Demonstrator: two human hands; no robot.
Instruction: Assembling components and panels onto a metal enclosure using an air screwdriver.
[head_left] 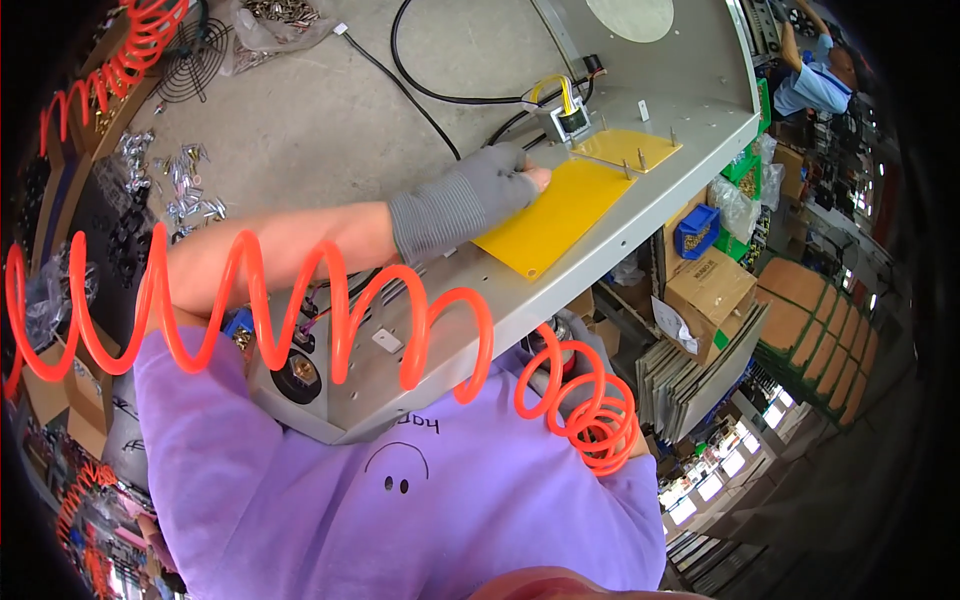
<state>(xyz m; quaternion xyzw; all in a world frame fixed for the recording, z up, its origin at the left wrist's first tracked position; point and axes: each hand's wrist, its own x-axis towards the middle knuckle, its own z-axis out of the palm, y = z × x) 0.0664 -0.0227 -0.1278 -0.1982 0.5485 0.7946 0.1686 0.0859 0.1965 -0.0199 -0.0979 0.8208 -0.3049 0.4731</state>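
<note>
My left hand [482,192], in a grey glove with a bare fingertip showing, is closed at the left edge of a yellow plastic sheet [565,222]. This sheet lies at a slant over the flange of a grey metal cabinet [690,95]. Beyond it, a second, smaller yellow sheet [625,146] sits around several upright metal studs. My right hand [592,350], also gloved in grey, is low beside the cabinet's outer edge. Its fingers are mostly hidden behind the orange coiled hose [548,372]; they look curled round a dark and silvery thing I cannot make out.
A small transformer with yellow wires [570,120] and black cables [440,98] sit inside the cabinet. Loose screws [190,185] lie at left near a round fan guard [195,60]. Rightward are a blue bin [697,232], cardboard boxes [712,290], stacked panels [690,385] and another person [815,85].
</note>
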